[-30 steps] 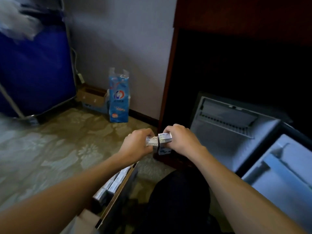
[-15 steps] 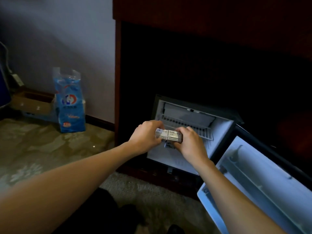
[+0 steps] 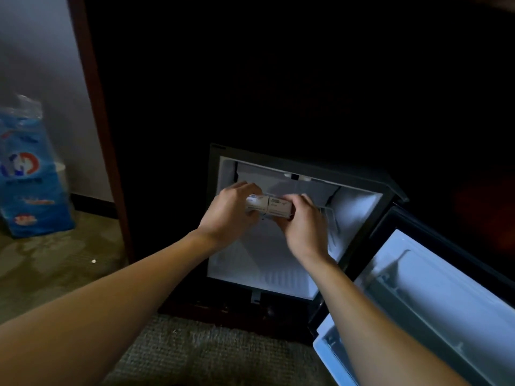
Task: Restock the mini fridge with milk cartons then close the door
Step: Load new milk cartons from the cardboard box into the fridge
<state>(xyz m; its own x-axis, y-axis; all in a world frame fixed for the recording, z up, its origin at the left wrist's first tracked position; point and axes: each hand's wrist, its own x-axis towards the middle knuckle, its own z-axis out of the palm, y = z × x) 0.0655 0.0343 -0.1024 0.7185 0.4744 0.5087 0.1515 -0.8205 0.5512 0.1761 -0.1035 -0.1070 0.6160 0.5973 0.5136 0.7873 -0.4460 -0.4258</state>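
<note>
Left hand (image 3: 228, 211) and right hand (image 3: 302, 228) are clasping small milk cartons (image 3: 269, 206) by their ends at the mini fridge (image 3: 359, 215); likely light, stiff, crushable

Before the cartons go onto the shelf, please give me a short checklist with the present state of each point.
1. Fridge door open wide enough: ok, it is swung out to the right.
2. Both hands gripping: ok, left hand and right hand clamp the milk cartons from either side.
3. Cartons held together: ok, they sit side by side, touching.
4. Wire shelf free: cannot tell, the hands hide most of it.
5. Fridge floor free: ok, nothing lies on the visible part.
6. Number of cartons: cannot tell, fingers cover some.
</note>
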